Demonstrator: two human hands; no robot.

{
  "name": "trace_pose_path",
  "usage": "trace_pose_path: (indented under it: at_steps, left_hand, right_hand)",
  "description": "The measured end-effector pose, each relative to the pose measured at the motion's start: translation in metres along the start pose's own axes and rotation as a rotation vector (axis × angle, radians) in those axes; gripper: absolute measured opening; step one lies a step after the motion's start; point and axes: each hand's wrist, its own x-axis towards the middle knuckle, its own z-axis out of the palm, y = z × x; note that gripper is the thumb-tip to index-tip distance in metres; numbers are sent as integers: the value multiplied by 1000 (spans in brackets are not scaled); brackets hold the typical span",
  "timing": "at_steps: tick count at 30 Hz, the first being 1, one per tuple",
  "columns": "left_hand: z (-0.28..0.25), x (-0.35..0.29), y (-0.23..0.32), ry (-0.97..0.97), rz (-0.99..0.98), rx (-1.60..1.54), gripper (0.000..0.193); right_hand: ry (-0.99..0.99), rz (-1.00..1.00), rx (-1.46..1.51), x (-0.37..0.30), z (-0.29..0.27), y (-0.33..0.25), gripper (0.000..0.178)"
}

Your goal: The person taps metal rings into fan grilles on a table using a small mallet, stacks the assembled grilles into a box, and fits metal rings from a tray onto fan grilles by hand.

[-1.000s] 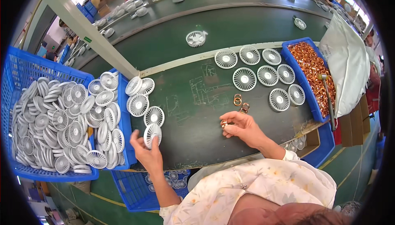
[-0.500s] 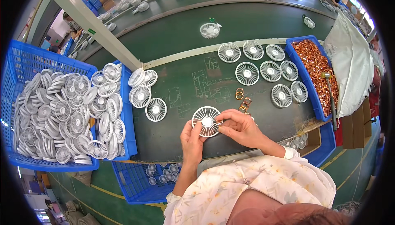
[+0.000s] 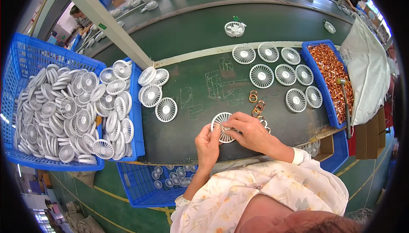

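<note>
Near the table's front edge, my left hand [image 3: 207,147] holds a white round slotted fan cover [image 3: 220,120] by its left and lower rim, thumb on its face. My right hand [image 3: 252,133] is closed over the cover's right half, with fingertips pinched near its hub. Whatever the fingertips hold there, if anything, is hidden. Just beyond the right hand lie several copper-coloured rings [image 3: 257,108] in a loose row. Similar fan covers [image 3: 261,76] rest in rows at the table's back right, and a few more [image 3: 166,109] at the left.
Blue crates [image 3: 55,165] full of fan covers stand at the left. A blue tray [image 3: 304,54] of copper rings, with a hammer [image 3: 343,94] across it, lies at the right beside a white sack [image 3: 366,71]. Beyond the table runs a green conveyor [image 3: 187,28] carrying fan parts.
My right hand's fingertips have moved from the cover's right edge in over its face, toward the hub. My left hand still holds the cover. The whole view has shifted slightly.
</note>
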Motion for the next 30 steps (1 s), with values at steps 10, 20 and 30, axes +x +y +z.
trace_pose_path:
  at_steps: [10,20,30]
  left_hand:
    - [-12,6,25,-160,-189,182,29]
    - [10,8,26,-367,-291,20,36]
    - [22,1,11,-423,-169,89,33]
  right_hand:
    - [-89,-318,17,-11,-10,14,20]
    - [-68,-196,143,-25,-31,24,28]
    - [-166,677,1170,-49,-20,29,38]
